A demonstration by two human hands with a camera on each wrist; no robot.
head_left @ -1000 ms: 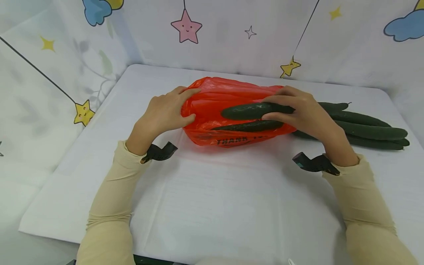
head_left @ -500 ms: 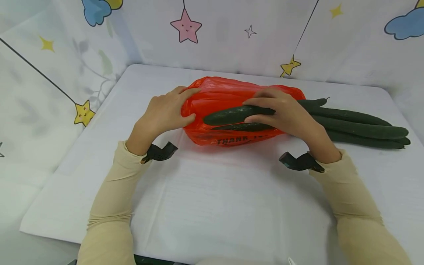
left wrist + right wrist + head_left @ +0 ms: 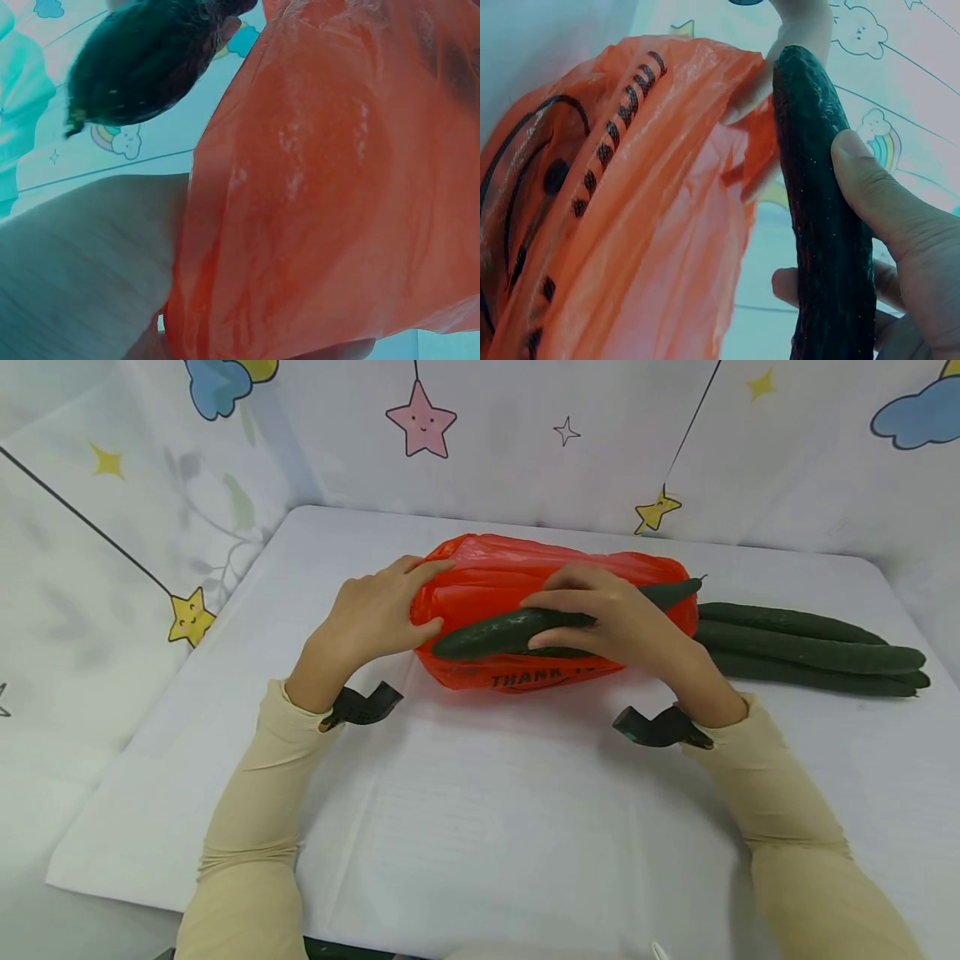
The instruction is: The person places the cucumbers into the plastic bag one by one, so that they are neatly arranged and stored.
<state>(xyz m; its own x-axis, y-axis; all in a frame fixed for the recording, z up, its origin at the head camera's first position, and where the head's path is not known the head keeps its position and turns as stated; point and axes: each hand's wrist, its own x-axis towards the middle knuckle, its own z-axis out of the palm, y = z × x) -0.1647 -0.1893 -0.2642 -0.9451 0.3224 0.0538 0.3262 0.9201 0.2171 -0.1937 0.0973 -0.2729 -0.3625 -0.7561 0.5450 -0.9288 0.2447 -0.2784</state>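
A red plastic bag [image 3: 498, 560] with black "THANK YOU" lettering lies at the back middle of the table. My left hand [image 3: 378, 610] grips its left end, thumb and fingers spread apart over the edge. With my right hand [image 3: 603, 618] I hold a dark green cucumber [image 3: 480, 637], thumb on one side and fingers on the other. The cucumber slants across the bag, its blunt end close by my left thumb. Beneath it, part of another cucumber [image 3: 558, 652] shows at the bag. In the right wrist view the held cucumber [image 3: 817, 172] stands beside the orange-looking bag [image 3: 667, 187].
Several more cucumbers [image 3: 810, 650] lie side by side to the right of the bag. A white cover [image 3: 487, 818] spreads over the table. Behind it hangs a pale cloth [image 3: 510, 468] printed with stars and clouds. Each wrist carries a black camera mount [image 3: 363, 703].
My right hand has moved left with the cucumber, whose blunt end has come down toward my left thumb. Its stem end has left the pile at right. My left hand stays put.
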